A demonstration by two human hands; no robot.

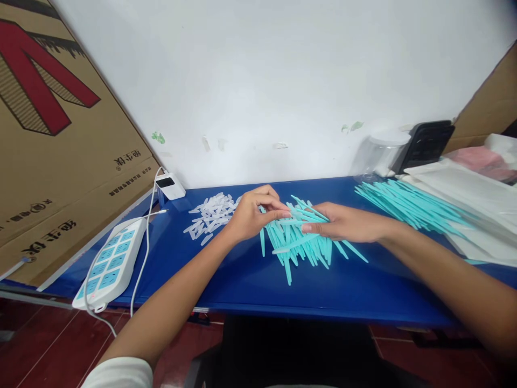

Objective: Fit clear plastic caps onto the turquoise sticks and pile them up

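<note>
My left hand (258,213) is closed in a pinch over a pile of slim turquoise plastic sticks (299,245). Between its thumb and fingers shows what looks like a small translucent plastic piece, partly hidden. Close on the right, my right hand (339,222) is closed round a turquoise stick (317,213), its thumb pointing left. The stick's end lies near my left fingertips; whether they touch it I cannot tell. Left of the pile lies a heap of small translucent plastic pieces (214,213).
A second bundle of turquoise sticks (407,207) lies on the blue table (250,288) at right, beside white bags (484,210). A clear jar (383,153) and black stand (428,143) are behind. At left are a power strip (115,264), cables, a white device (172,186) and a cardboard box (60,161).
</note>
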